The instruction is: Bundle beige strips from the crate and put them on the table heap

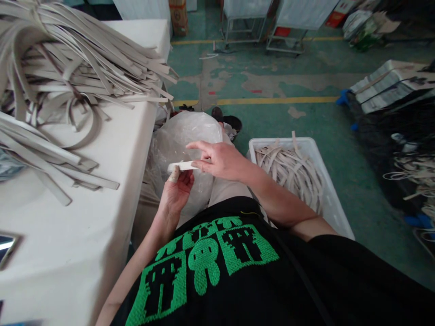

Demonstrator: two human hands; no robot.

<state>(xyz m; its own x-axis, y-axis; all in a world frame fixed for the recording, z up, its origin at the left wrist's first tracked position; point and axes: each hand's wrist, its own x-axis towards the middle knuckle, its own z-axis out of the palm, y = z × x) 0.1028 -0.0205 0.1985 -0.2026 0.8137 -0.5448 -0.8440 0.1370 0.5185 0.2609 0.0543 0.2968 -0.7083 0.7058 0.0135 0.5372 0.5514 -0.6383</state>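
Note:
A short pale strip [183, 166] lies across between my two hands, above a clear plastic bag [200, 129] at my lap. My left hand [177, 189] grips the strip's left part between thumb and fingers, with a wrap around the thumb. From the right, my right hand [220, 159] pinches the strip's right end, its index finger stretched out to the left. Whether the strip is one piece or several layers is too small to tell.
On the left, a white-covered table [112, 226] bears a big bundle of pale strips [84, 50]. At the right, a white bin [335, 213] holds many strips [292, 172]. Farther off are wheeled carts [246, 22] and a stack of pale bundles [390, 86].

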